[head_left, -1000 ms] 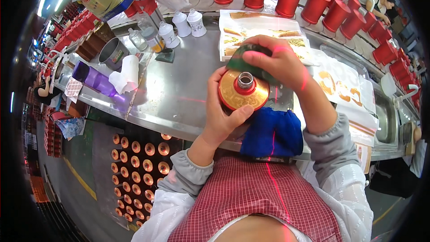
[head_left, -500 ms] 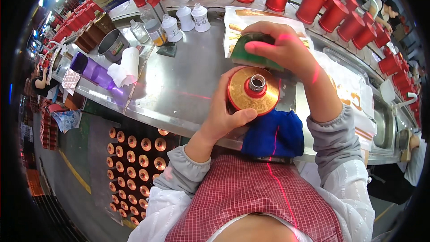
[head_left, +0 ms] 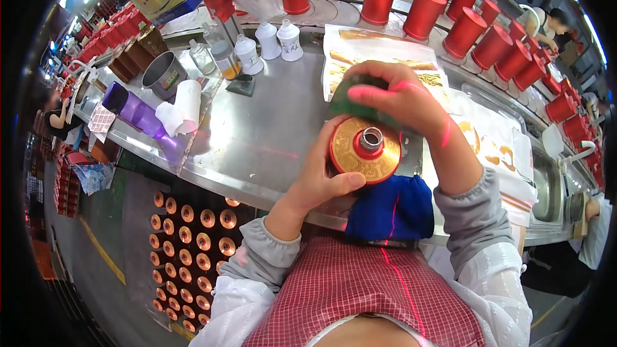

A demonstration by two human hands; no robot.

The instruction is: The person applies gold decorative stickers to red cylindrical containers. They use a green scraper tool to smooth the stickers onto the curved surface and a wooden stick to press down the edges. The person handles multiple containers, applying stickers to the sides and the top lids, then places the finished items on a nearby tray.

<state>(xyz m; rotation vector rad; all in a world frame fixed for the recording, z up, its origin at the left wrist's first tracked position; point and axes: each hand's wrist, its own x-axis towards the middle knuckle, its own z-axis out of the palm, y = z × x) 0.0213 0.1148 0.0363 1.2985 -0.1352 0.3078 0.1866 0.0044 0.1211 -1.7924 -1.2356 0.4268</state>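
Note:
My left hand [head_left: 315,177] is wrapped round the side of a red bottle [head_left: 352,148] with a patterned gold shoulder and an open silver-coloured neck. The bottle is tilted so that its mouth faces me. My right hand [head_left: 402,99] pinches a flat dark green piece [head_left: 353,106] between thumb and fingers. That piece lies against the bottle's far side; where they meet is partly hidden. A blue cloth [head_left: 392,209] hangs over the bench edge just below the bottle.
On the steel bench [head_left: 263,122] stand white lidded jars [head_left: 268,40], a grey pot [head_left: 164,74], and a purple bottle [head_left: 138,108]. Red bottles [head_left: 424,13] line a conveyor behind. Gold pieces lie on white sheets [head_left: 385,48]. Gold-topped bottles [head_left: 204,241] stand at lower left.
The view has tilted, so the bench sits lower in the picture. Red bottles on the conveyor have shifted right. The green piece is turned slightly; both hands keep their holds.

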